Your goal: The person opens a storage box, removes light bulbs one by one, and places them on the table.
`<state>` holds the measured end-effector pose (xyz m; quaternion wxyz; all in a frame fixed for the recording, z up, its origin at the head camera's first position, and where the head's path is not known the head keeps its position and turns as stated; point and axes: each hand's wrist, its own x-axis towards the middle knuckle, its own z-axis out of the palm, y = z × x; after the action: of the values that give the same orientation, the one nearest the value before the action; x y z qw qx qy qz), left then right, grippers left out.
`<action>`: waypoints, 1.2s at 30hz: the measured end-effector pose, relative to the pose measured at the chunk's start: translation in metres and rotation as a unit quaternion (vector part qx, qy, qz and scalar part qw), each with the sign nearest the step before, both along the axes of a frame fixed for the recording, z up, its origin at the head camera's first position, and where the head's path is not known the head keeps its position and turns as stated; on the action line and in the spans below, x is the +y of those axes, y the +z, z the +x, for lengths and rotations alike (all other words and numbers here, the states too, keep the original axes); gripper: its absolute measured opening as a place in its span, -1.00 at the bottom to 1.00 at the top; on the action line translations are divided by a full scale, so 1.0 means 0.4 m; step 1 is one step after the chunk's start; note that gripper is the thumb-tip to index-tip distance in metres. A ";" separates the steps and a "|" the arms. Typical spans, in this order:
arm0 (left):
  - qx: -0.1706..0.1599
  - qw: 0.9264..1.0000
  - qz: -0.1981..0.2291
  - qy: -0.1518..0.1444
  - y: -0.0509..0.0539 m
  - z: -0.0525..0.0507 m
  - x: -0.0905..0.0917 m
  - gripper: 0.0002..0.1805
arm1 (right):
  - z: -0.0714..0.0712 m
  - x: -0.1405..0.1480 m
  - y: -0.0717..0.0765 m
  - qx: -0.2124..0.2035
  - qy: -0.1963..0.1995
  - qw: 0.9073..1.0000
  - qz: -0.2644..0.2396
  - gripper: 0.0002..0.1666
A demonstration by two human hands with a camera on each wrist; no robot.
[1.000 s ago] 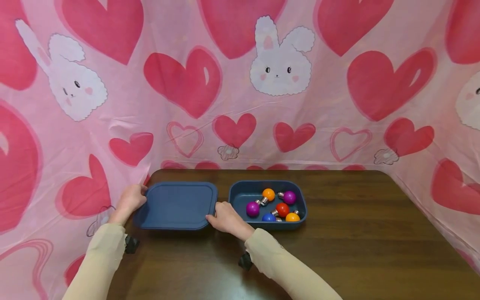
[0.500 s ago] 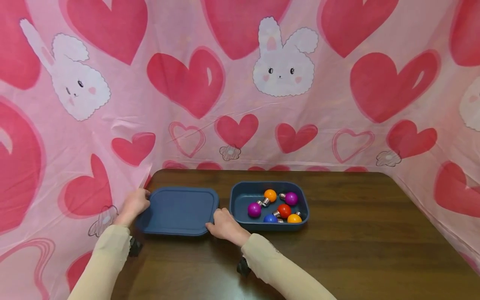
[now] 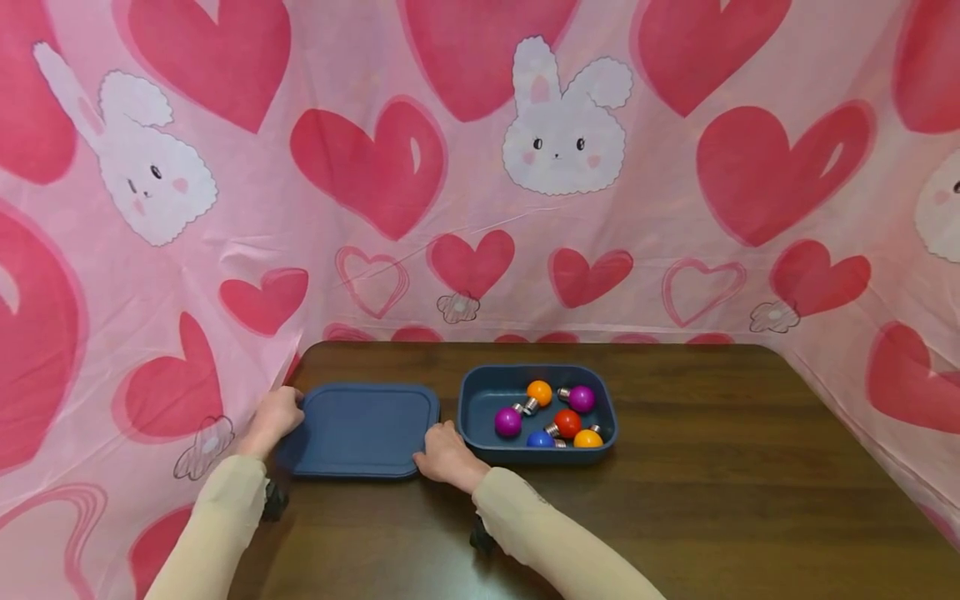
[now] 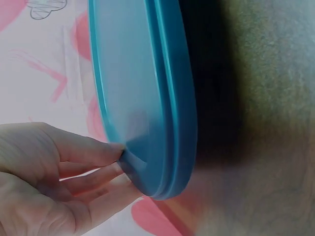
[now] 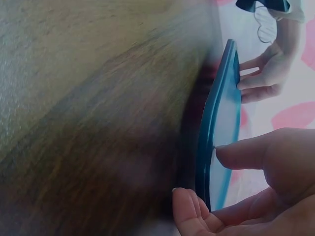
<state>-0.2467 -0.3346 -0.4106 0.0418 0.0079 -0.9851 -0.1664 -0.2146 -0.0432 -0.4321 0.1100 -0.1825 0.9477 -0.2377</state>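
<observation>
A flat dark-blue lid [image 3: 363, 429] with rounded corners lies level at the left of the table. My left hand [image 3: 277, 417] pinches its left edge, thumb on top in the left wrist view, where the lid [image 4: 133, 83] looks teal. On the opposite edge is my right hand [image 3: 450, 457]; the right wrist view has its thumb over the lid [image 5: 221, 108] and fingers along the rim. A dark shadow lies under the lid, and I cannot tell whether it touches the table. Just right of my right hand stands an uncovered dark-blue box [image 3: 540, 456].
Inside the box lie several coloured bulbs with silver screw bases, among them a red bulb [image 3: 567, 423], a blue bulb [image 3: 540, 439] and a purple bulb [image 3: 507, 422]. The brown wooden table [image 3: 712, 467] meets a pink heart-and-rabbit cloth [image 3: 465, 200] behind and at the sides.
Both hands have brought the lid down and slightly towards me, keeping hold of its two edges. The box and its bulbs have stayed in place.
</observation>
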 end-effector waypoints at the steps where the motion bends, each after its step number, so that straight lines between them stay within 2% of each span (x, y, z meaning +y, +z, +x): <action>1: 0.000 1.000 -0.003 0.001 -0.003 0.000 0.000 -0.62 | -0.002 -0.001 -0.003 0.003 0.001 1.000 0.003 -0.60; 9: -0.014 1.000 0.002 0.018 -0.029 0.001 0.004 -0.66 | -0.008 -0.003 -0.013 0.005 0.003 1.000 0.015 -0.62; 15: -0.010 1.000 0.006 0.026 -0.047 0.001 0.007 -0.89 | -0.012 -0.007 -0.011 -0.010 -0.004 1.000 0.021 -0.59; 21: 0.005 1.000 -0.011 0.024 -0.046 0.000 0.014 -0.88 | -0.015 -0.015 -0.014 -0.007 -0.011 0.999 0.035 -0.57; 25: -0.002 0.999 -0.019 0.028 -0.047 -0.003 0.017 -0.88 | -0.014 -0.022 -0.015 0.002 -0.014 0.999 0.052 -0.54; 31: -0.002 0.999 -0.016 0.029 -0.053 -0.007 0.015 -0.88 | -0.010 -0.029 -0.013 0.015 -0.012 0.996 0.082 -0.53; 36: 0.008 0.999 -0.016 0.032 -0.059 -0.006 0.015 -0.88 | -0.005 -0.029 -0.015 0.035 -0.010 0.996 0.087 -0.55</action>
<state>-0.2492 -0.3285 -0.4340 0.0552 0.0370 -0.9865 -0.1496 -0.2167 -0.0549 -0.4380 0.0904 -0.1712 0.9698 -0.1485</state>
